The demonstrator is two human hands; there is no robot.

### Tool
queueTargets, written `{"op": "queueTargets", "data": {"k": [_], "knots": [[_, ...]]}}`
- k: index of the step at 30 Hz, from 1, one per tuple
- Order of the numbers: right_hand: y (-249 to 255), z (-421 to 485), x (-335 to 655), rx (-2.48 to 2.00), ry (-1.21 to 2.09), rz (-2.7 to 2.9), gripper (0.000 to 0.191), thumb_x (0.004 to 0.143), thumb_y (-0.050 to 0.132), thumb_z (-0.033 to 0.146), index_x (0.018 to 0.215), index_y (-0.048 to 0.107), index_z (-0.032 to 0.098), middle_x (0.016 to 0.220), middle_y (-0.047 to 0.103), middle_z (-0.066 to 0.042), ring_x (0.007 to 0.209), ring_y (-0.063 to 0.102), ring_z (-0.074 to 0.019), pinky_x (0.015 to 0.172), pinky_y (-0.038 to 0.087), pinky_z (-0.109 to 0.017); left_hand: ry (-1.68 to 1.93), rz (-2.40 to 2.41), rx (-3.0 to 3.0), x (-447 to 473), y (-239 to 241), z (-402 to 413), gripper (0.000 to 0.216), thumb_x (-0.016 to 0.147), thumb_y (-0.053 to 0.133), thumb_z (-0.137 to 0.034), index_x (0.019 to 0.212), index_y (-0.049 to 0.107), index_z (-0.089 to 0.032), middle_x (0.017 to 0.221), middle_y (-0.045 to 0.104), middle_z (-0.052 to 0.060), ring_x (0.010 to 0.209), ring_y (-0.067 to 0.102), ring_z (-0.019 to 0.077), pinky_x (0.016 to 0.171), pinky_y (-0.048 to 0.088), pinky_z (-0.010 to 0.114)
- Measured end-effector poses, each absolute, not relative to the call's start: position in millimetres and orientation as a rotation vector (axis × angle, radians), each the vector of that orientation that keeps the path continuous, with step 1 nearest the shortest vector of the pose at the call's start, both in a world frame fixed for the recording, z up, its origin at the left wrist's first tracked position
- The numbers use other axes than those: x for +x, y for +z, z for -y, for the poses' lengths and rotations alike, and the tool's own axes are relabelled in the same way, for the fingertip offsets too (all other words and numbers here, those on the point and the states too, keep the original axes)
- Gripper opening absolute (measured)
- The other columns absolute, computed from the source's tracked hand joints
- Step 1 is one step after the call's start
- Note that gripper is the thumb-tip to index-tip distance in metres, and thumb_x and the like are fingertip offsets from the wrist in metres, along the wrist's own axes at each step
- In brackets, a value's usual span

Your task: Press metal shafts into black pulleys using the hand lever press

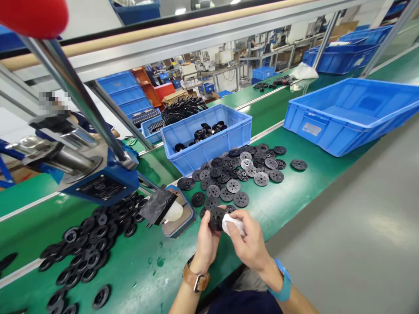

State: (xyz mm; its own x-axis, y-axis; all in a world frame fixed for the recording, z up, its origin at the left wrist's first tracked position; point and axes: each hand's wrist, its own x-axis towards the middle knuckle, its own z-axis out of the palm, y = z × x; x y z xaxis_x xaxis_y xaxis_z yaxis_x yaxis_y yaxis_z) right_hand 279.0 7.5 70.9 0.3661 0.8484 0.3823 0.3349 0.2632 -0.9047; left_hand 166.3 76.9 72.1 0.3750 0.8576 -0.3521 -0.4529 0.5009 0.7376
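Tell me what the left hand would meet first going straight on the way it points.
Likely a loose black disc on the green worktop, just beyond the held disc in the left hand. The hand's height above the worktop is unclear, so it might pass over.

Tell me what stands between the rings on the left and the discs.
In the head view, the press base stands between the rings and the discs, with a white piece over part of it.
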Motion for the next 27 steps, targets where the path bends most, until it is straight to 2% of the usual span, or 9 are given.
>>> {"op": "queueTargets", "data": {"k": [3, 6, 10, 13, 18, 20, 22, 25, 27], "knots": [[74, -14, 261, -1.289, 0.276, 1.402, 0.012, 0.103, 0.055, 0.027, 0.102, 0.065, 0.020, 0.092, 0.065, -0.006, 0.084, 0.062, -0.0201, 0.074, 0.050, -0.032, 0.974, -0.837, 0.539, 171, 64, -71, 0.049, 0.078, 0.073, -0.062, 0.091, 0.078, -0.015, 0.089, 0.077, 0.008, 0.100, 0.071, 0.0291, 0.091, 0.053, 0.037], [67, -18, 253, -1.344, 0.159, 1.511, 0.017, 0.103, 0.054, 0.025, 0.102, 0.071, 0.020, 0.094, 0.062, -0.008, 0.086, 0.062, -0.0212, 0.074, 0.051, -0.032, 0.960, -0.822, 0.453, 168, 60, -68, 0.052, 0.078, 0.074, -0.064, 0.093, 0.078, -0.014, 0.092, 0.077, 0.009, 0.107, 0.071, 0.0301, 0.099, 0.052, 0.040], [56, -14, 259, -1.363, 0.012, 1.668, 0.021, 0.103, 0.053, 0.024, 0.111, 0.073, 0.019, 0.097, 0.065, -0.011, 0.086, 0.061, -0.0227, 0.071, 0.051, -0.033, 0.946, -0.838, 0.454, 158, 58, -67, 0.058, 0.075, 0.078, -0.066, 0.101, 0.079, -0.014, 0.098, 0.079, 0.012, 0.106, 0.072, 0.0318, 0.100, 0.053, 0.044], [52, -10, 273, -1.342, -0.033, 1.729, 0.023, 0.104, 0.053, 0.022, 0.111, 0.074, 0.020, 0.096, 0.067, -0.011, 0.085, 0.062, -0.0226, 0.070, 0.051, -0.033, 0.979, -0.832, 0.496, 151, 57, -67, 0.061, 0.074, 0.080, -0.066, 0.102, 0.079, -0.012, 0.097, 0.078, 0.013, 0.104, 0.072, 0.0319, 0.096, 0.054, 0.043], [57, -7, 284, -1.339, 0.493, 1.241, 0.019, 0.101, 0.062, 0.034, 0.108, 0.075, 0.022, 0.094, 0.068, -0.007, 0.081, 0.066, -0.0185, 0.070, 0.054, -0.028, 1.063, -0.854, 0.601, 148, 54, -67, 0.062, 0.078, 0.074, -0.070, 0.101, 0.078, -0.013, 0.089, 0.077, 0.011, 0.097, 0.070, 0.0277, 0.089, 0.054, 0.038], [59, -7, 276, -1.304, 0.732, 0.953, 0.027, 0.096, 0.068, 0.043, 0.111, 0.071, 0.021, 0.096, 0.071, -0.006, 0.082, 0.068, -0.0189, 0.070, 0.056, -0.028, 1.101, -0.846, 0.624, 151, 51, -66, 0.061, 0.080, 0.072, -0.072, 0.102, 0.077, -0.015, 0.089, 0.077, 0.009, 0.093, 0.069, 0.0261, 0.086, 0.054, 0.036], [58, -8, 262, -1.234, 0.929, 0.771, 0.034, 0.093, 0.070, 0.050, 0.106, 0.065, 0.019, 0.089, 0.071, -0.004, 0.076, 0.068, -0.0179, 0.065, 0.056, -0.026, 1.138, -0.829, 0.628, 154, 49, -64, 0.060, 0.081, 0.069, -0.073, 0.104, 0.076, -0.018, 0.090, 0.076, 0.007, 0.088, 0.069, 0.0241, 0.083, 0.054, 0.035], [50, -12, 238, -1.198, 1.031, 0.712, 0.033, 0.092, 0.069, 0.051, 0.096, 0.059, 0.019, 0.078, 0.065, 0.000, 0.065, 0.062, -0.0141, 0.057, 0.051, -0.023, 1.198, -0.841, 0.680, 159, 45, -59, 0.055, 0.086, 0.064, -0.071, 0.108, 0.074, -0.021, 0.094, 0.075, 0.005, 0.087, 0.069, 0.0227, 0.082, 0.054, 0.033], [43, -16, 227, -1.214, 0.997, 0.707, 0.030, 0.092, 0.070, 0.046, 0.098, 0.057, 0.019, 0.083, 0.067, -0.001, 0.069, 0.063, -0.0143, 0.061, 0.052, -0.023, 1.237, -0.879, 0.720, 160, 42, -57, 0.052, 0.091, 0.059, -0.068, 0.108, 0.073, -0.021, 0.099, 0.075, 0.006, 0.094, 0.070, 0.0236, 0.087, 0.053, 0.033]]}}
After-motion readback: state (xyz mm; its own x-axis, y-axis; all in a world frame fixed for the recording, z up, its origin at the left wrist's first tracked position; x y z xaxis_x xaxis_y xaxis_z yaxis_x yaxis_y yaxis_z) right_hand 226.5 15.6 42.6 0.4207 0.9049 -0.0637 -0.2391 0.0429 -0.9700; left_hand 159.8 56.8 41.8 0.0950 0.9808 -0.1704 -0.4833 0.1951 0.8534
